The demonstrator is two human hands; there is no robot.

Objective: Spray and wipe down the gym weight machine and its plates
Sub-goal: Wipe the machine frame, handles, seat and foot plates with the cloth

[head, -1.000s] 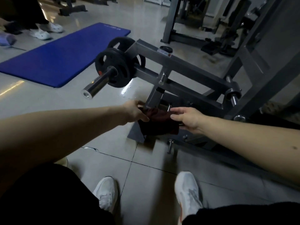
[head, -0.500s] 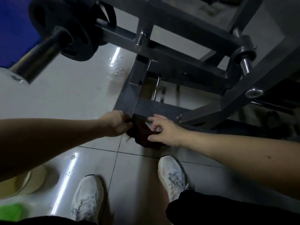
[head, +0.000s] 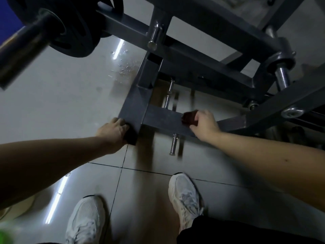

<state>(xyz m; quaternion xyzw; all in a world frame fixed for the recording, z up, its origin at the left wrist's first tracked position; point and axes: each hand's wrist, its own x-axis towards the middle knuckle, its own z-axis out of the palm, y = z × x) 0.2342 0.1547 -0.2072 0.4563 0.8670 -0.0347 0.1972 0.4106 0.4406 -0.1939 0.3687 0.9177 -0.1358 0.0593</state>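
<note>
The weight machine's grey steel frame stands on the tiled floor, its low crossbar running just ahead of the person's feet. A dark red cloth lies on top of that crossbar under the right hand, whose fingers are curled over it and hold it to the metal. The left hand is at the frame's near corner, fingers bent round a dark scrap; whether it belongs to the same cloth cannot be told. A chrome peg sticks out below the crossbar. A black plate sits on a blurred bar at upper left. Water drops speckle the floor beside the frame. Two white shoes show at the bottom.
</note>
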